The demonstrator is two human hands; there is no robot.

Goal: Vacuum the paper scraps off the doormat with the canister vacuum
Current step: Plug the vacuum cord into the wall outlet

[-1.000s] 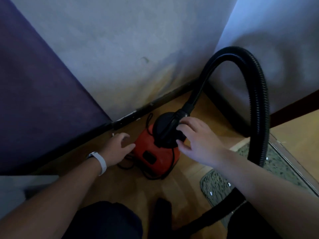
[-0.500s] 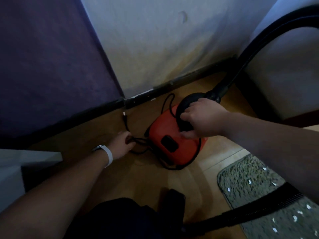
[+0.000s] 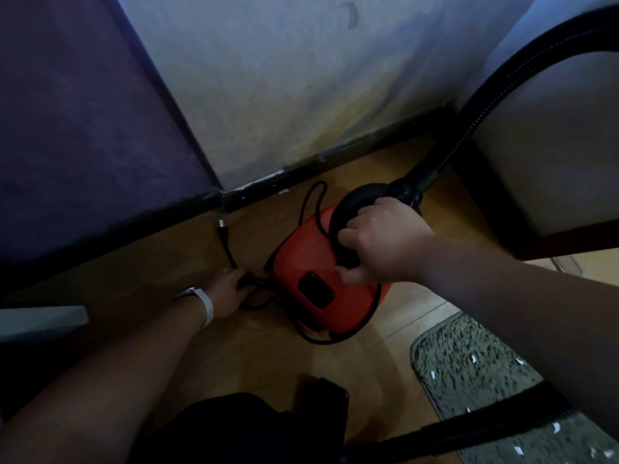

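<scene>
Head view, ordered near to far. At 6 o'clock, the person's dark-clothed knee (image 3: 234, 430). At 5 o'clock, the black ribbed hose (image 3: 469, 430) crosses the grey doormat (image 3: 469, 380), which lies on the wooden floor (image 3: 368, 380) with white paper scraps (image 3: 474, 359) scattered over its pile; none looks collected yet.

At 8 o'clock, the left hand (image 3: 227, 289), with a pale wristband (image 3: 207, 306), has its fingers curled round a loop of the power cord (image 3: 258, 283) at floor level. At centre, just above the mat's near corner, the red canister vacuum (image 3: 311, 272) stands on the floor with cord looped about its body. At 2 o'clock of the canister, the right hand (image 3: 385, 246) grips its black top, fingers curled and thumb pointing toward the switch panel. The plug (image 3: 221, 226) lies loose at 10 o'clock, near the skirting board (image 3: 335, 159); the hose arches away at 1 o'clock.

Step in hand, as judged: freeing the cord before powering on. To do it well, the right hand should hold the canister steady while the left draws the loops off one at a time, leading from the plug end so no knot tightens, and the hose should stay off the scraps.
</scene>
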